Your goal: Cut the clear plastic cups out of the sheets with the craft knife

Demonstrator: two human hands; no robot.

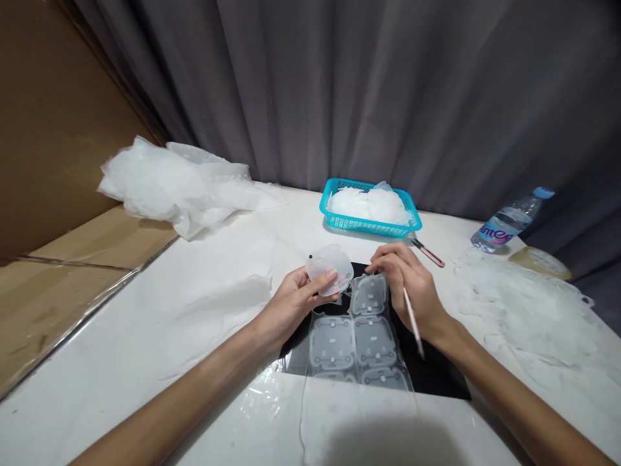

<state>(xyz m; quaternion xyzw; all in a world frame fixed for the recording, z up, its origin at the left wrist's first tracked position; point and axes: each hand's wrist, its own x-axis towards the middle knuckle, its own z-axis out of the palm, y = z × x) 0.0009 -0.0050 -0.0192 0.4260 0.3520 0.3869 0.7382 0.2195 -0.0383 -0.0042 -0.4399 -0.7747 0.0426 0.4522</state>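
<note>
My left hand (291, 301) is closed on a small stack of translucent, rounded-square moulded pieces (326, 260), held up above the table with the thumb across them. My right hand (417, 288) has its fingers curled round a thin white stick-like tool (414, 323), whose lower end points toward me. Its fingertips are at the upper edge of a translucent moulded sheet (332, 343); whether they pinch it I cannot tell. Rows of rounded-square pads make up the sheet, which lies on a black board (439, 378) and runs off its near edge.
A turquoise basket (371, 226) of translucent pieces stands behind my hands. Small pink-handled snips (429, 254) lie beside it. Rightward are a water bottle (512, 223), a tape roll (541, 262) and a heap of translucent scraps (538, 317). Crumpled plastic (174, 184) and cardboard (87, 278) are at left.
</note>
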